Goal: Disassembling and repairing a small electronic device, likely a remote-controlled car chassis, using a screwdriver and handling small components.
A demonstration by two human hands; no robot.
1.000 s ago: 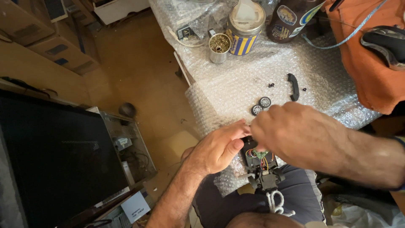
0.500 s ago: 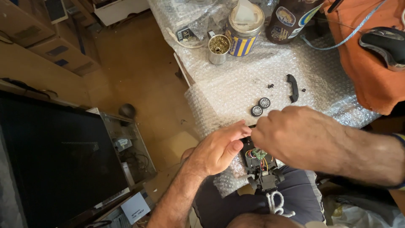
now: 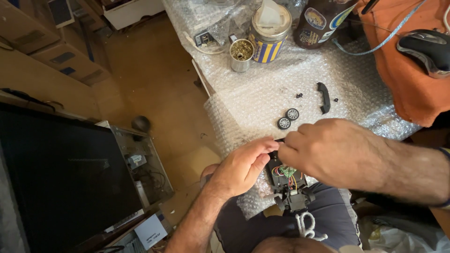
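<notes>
Head view: left hand point(image 3: 241, 166) and right hand point(image 3: 335, 150) both pinch the toy car chassis point(image 3: 288, 185) at the near bubble-wrap point(image 3: 262, 100) edge. Support it steadily; avoid straining wires.

Toy car chassis point(image 3: 289, 186) over lap, at near edge of bubble wrap sheet point(image 3: 262, 98). Left hand point(image 3: 241, 166) on its left, right hand point(image 3: 335, 150) on its right, fingertips meeting above it. Two loose wheels point(image 3: 288, 119) just behind hands; curved bumper piece point(image 3: 323, 97) farther back right. Tin can point(image 3: 268, 28) and small cup point(image 3: 241, 55) at rear. Computer mouse point(image 3: 424, 47) far right on cloth point(image 3: 412, 89).
</notes>
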